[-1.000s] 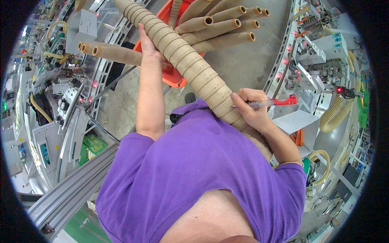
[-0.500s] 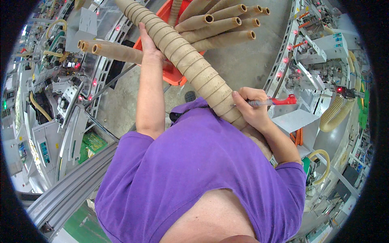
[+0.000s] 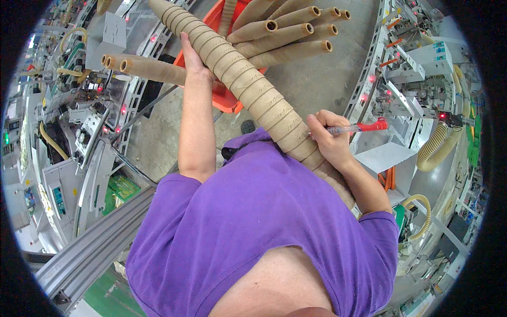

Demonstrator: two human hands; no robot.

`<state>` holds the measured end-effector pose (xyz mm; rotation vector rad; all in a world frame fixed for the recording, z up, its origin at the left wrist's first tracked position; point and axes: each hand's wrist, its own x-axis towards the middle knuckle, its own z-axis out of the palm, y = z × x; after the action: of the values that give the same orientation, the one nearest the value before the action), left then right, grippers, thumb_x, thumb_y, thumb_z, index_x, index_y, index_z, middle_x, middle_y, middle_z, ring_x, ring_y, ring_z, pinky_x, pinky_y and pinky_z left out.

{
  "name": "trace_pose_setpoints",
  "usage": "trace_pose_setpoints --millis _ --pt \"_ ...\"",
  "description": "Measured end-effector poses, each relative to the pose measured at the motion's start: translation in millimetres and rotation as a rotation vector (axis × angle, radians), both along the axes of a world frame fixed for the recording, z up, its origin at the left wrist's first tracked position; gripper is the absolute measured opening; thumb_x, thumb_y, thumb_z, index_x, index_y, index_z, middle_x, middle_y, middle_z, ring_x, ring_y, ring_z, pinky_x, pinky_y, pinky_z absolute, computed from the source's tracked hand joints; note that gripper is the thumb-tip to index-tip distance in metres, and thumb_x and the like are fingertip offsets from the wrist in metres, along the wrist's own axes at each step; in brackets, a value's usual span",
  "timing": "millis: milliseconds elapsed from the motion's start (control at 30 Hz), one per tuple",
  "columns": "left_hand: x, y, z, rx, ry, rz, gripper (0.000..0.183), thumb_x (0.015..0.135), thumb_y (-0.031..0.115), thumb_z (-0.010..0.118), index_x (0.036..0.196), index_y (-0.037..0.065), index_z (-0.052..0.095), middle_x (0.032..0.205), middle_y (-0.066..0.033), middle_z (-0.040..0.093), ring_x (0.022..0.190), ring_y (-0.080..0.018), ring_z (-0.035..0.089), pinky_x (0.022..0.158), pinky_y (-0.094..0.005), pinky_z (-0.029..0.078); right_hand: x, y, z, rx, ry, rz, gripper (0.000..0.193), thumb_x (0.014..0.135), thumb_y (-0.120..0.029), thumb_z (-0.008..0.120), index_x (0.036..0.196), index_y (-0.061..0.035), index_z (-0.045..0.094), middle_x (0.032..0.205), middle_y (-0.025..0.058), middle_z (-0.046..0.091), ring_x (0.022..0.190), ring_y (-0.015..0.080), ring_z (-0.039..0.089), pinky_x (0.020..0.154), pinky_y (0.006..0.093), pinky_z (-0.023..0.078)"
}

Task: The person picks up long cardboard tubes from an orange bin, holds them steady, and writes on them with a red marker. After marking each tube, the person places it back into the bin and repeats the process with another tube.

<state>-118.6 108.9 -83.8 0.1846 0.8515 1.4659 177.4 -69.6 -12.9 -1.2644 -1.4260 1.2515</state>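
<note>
A long stack of nested brown paper cones (image 3: 253, 90) slants across in front of me, from the far left down to my right side. Handwritten marks run along several of its bands. My left hand (image 3: 195, 62) holds the stack from its left side, thumb along it and the other fingers hidden beneath. In my right hand (image 3: 331, 138) is a pinched pen (image 3: 343, 129) with a clear barrel and a red end. Its tip is at the right edge of a band near my body, beside dark marks. The stack's near end passes under my right forearm.
Beyond the stack, a red-orange bin (image 3: 227, 100) holds several more brown cone stacks (image 3: 290, 53), jutting out left and right. Machine rows (image 3: 364, 84) with red lights line both sides. A metal rail (image 3: 95, 243) lies at lower left; grey floor (image 3: 327, 79) shows between.
My right hand and the pen tip have shifted slightly right along the band, and fresh marks show beside the tip. The stack has slid very slightly; my left hand stays on it.
</note>
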Motion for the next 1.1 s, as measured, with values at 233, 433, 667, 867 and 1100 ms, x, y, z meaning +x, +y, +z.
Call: trace_pose_setpoints --millis 233,433,667,867,1100 --pt "2 -3 2 -0.064 -0.015 -0.046 0.075 0.083 0.071 0.047 0.122 0.007 0.050 0.106 -0.0154 0.062 0.096 -0.0331 0.062 0.085 -0.0516 0.051 1 -1 2 -0.086 0.049 -0.067 0.034 0.088 -0.009 0.060 0.058 -0.0031 0.045 0.052 -0.0029 0.044 0.051 0.0058 0.037 0.047 0.0272 0.028" --pt "2 -3 4 -0.082 -0.017 -0.064 0.077 0.083 0.072 0.046 0.122 0.006 0.050 0.106 -0.0171 0.062 0.095 -0.0342 0.062 0.085 -0.0525 0.051 0 2 0 -0.155 0.076 -0.116 0.034 0.088 -0.009 0.060 0.057 -0.0039 0.045 0.052 -0.0027 0.044 0.051 0.0053 0.037 0.046 0.0258 0.028" --pt "1 2 3 -0.132 0.028 -0.067 0.080 0.084 0.074 0.038 0.118 0.003 0.050 0.100 -0.0212 0.063 0.087 -0.0366 0.063 0.080 -0.0522 0.053 12 -9 8 0.057 -0.033 0.122 0.036 0.088 -0.004 0.059 0.057 -0.0019 0.040 0.054 0.0013 0.047 0.049 0.0083 0.039 0.046 0.0274 0.030" --pt "-7 8 -11 -0.052 -0.008 -0.139 0.078 0.084 0.073 0.038 0.118 0.004 0.051 0.100 -0.0213 0.063 0.088 -0.0369 0.063 0.080 -0.0520 0.053 12 -14 10 0.116 -0.123 0.128 0.032 0.083 -0.004 0.062 0.059 0.0015 0.042 0.052 0.0080 0.036 0.046 0.0139 0.034 0.045 0.0325 0.028" --pt "-6 8 -12 -0.040 0.014 -0.107 0.075 0.085 0.071 0.042 0.118 0.005 0.052 0.104 -0.0184 0.063 0.091 -0.0355 0.063 0.082 -0.0523 0.053 13 -14 6 0.171 -0.160 0.075 0.036 0.086 0.001 0.058 0.058 -0.0005 0.036 0.052 0.0021 0.040 0.047 0.0081 0.034 0.045 0.0294 0.026"
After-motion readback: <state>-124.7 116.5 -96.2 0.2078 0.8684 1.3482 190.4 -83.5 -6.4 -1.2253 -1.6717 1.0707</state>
